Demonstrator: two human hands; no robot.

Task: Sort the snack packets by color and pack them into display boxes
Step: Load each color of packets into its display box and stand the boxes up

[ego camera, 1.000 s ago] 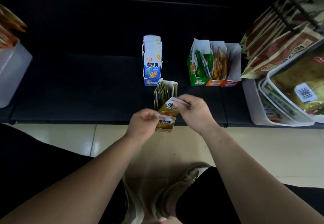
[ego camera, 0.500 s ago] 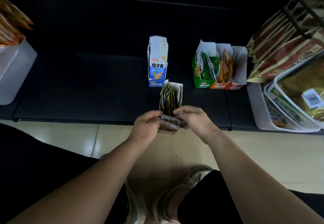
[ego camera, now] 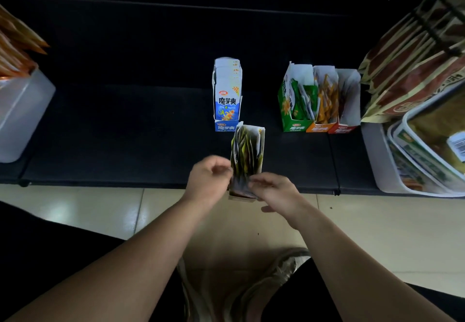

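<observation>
- While your left hand [ego camera: 210, 183] sits against the left wall of the yellow display box [ego camera: 260, 145], its fingers are curled and blurred, so I cannot tell whether they grip the box or only touch it.
- Your right hand [ego camera: 274, 192] comes in from the other side. Its fingers lie fairly straight across the box's near end and the thumb is apart below, with nothing pinched that I can see.
- That yellow display box stands at the near edge of the black table [ego camera: 125, 145], its top open, filled with yellow snack packets [ego camera: 245, 153] standing on edge.
- Just behind it you have the blue display box [ego camera: 227, 100], upright and packed full.
- Farther right, three boxes touch in a row: the green box [ego camera: 289, 117] holding green packets, the orange box [ego camera: 318, 127] holding orange ones, and the red box [ego camera: 343, 128], whose contents are too dark to tell.
- Pale bins hold larger bags at the table's ends, the left bin [ego camera: 22, 115] and the right bin [ego camera: 377, 160].
</observation>
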